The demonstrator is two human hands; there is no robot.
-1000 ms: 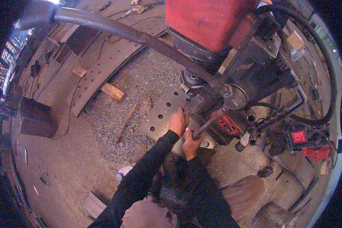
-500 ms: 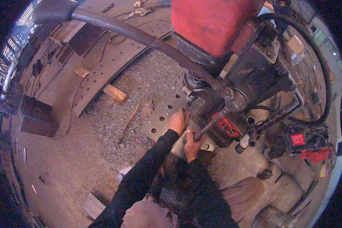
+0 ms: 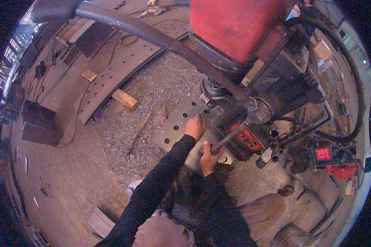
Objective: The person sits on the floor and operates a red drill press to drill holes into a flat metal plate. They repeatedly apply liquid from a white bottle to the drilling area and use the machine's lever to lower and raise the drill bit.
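A drilling machine with a red motor housing (image 3: 239, 26) stands on a grey steel plate (image 3: 163, 132) that has a row of round holes. My right hand (image 3: 210, 158) is wrapped around the end of a metal lever (image 3: 234, 135) that runs up to the machine's hub (image 3: 259, 108). My left hand (image 3: 195, 126) lies on the plate just left of the machine's base, its fingers stretched toward the area under the drill spindle (image 3: 206, 97). Its fingertips are partly hidden against the dark machine parts. Another long, dark lever (image 3: 152, 37) reaches from the hub to the upper left.
Metal shavings (image 3: 152, 90) cover the floor beyond the plate, with a wood block (image 3: 125, 99) and a thin rusty rod (image 3: 139, 133) among them. A long perforated steel beam (image 3: 123, 76) lies behind. A black hose (image 3: 355, 86) curves at the right, near a red-and-black tool (image 3: 332, 156).
The view has shifted slightly. My right hand keeps its hold on the lever, and my left hand stays on the plate beside the machine, with little visible movement.
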